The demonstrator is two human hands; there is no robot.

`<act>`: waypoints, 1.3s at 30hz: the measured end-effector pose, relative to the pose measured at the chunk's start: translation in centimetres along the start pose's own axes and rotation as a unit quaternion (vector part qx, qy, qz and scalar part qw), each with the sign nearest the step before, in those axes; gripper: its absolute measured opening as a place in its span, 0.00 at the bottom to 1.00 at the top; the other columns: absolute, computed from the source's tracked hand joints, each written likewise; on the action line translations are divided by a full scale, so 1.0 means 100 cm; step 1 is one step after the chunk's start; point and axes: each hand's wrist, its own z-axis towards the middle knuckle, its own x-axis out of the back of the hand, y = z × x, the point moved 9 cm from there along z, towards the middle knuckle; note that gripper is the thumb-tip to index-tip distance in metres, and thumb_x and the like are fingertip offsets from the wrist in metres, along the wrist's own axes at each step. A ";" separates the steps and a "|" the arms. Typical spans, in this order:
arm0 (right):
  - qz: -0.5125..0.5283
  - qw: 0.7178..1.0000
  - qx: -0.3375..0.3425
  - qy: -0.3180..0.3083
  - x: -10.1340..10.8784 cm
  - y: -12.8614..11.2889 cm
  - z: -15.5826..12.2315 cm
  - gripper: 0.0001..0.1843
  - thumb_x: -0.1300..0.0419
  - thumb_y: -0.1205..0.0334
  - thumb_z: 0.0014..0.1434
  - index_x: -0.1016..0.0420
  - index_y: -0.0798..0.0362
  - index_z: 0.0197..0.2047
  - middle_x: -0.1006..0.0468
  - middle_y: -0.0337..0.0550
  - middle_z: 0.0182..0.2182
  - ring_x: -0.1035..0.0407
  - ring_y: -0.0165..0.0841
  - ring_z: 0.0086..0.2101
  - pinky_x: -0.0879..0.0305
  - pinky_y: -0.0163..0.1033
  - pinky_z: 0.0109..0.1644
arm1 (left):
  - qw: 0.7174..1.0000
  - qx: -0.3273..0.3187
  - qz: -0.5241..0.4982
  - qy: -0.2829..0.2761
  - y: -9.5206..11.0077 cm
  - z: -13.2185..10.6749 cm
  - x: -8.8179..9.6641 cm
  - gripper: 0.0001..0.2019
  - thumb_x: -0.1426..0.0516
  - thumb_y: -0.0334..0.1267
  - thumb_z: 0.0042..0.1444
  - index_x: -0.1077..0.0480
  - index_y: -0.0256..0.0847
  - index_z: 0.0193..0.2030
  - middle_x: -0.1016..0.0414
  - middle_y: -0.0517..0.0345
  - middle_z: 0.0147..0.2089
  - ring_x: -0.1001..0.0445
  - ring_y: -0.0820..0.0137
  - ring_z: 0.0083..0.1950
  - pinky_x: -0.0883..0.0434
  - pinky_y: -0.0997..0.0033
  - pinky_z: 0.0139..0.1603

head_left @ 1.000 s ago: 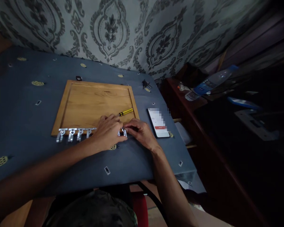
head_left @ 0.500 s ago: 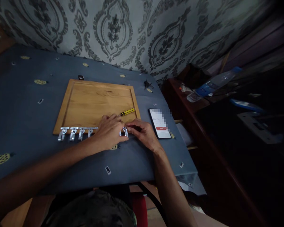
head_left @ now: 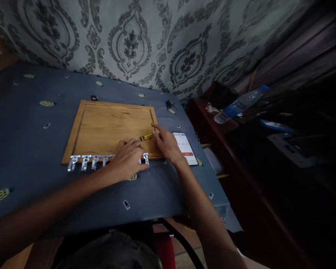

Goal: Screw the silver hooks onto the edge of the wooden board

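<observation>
We look forward and down from a single head-worn camera, near the desk (head_left: pixel 95 201), facing the patterned backdrop (head_left: pixel 159 41) behind it.

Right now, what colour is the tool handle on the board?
The tool handle is yellow and black; head view.

On the tablecloth of dark blue fabric printed with pineapples (head_left: pixel 72 201) lay a rectangular brown wooden board (head_left: pixel 109 123). A row of silver metal hooks (head_left: pixel 105 160) ran along its near edge, the left hand (head_left: pixel 128 158) across the row's right half. A slim yellow-and-black tool (head_left: pixel 146 136) lay on the board, behind the left hand; the right hand (head_left: pixel 166 144) was at its right end. Right of the board lay a flat rectangular black phone (head_left: pixel 189 153), partly behind the right hand. A small black object (head_left: pixel 94 98) lay behind the board, toward its left corner. A clear plastic bottle with a blue cap (head_left: pixel 238 106) was farther right, beyond the tablecloth.
</observation>
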 end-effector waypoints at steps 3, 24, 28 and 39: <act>-0.071 0.996 -0.033 -0.029 -0.010 -0.006 0.009 0.20 0.48 0.50 0.70 0.20 0.48 0.53 0.14 0.51 0.39 0.22 0.43 0.38 0.34 0.41 0.40 | 1.000 -0.001 0.014 -0.003 0.001 0.000 0.000 0.15 0.34 0.48 0.57 0.24 0.37 0.40 0.23 0.49 0.46 0.30 0.53 0.55 0.37 0.54 0.53; 0.359 0.866 0.083 0.338 0.060 -0.002 -0.035 0.21 0.34 0.52 0.59 0.45 0.45 0.35 0.34 0.28 0.26 0.30 0.26 0.20 0.37 0.32 0.24 | 1.000 -0.018 0.010 0.013 0.003 -0.001 0.002 0.14 0.33 0.47 0.57 0.24 0.38 0.38 0.23 0.50 0.45 0.29 0.55 0.54 0.36 0.58 0.50; 0.397 0.840 0.075 0.361 0.068 0.005 -0.055 0.24 0.30 0.51 0.56 0.43 0.43 0.42 0.27 0.31 0.30 0.35 0.24 0.16 0.40 0.33 0.20 | 1.000 -0.005 -0.001 -0.003 0.002 -0.001 0.003 0.14 0.33 0.47 0.56 0.24 0.38 0.39 0.23 0.50 0.44 0.29 0.55 0.54 0.37 0.58 0.50; 0.347 0.885 0.088 0.297 0.061 -0.006 -0.062 0.17 0.37 0.47 0.63 0.26 0.44 0.52 0.27 0.35 0.29 0.35 0.24 0.19 0.38 0.33 0.20 | 1.000 0.005 -0.022 -0.009 -0.001 0.001 0.000 0.14 0.32 0.47 0.55 0.25 0.37 0.38 0.24 0.50 0.46 0.30 0.55 0.55 0.38 0.58 0.51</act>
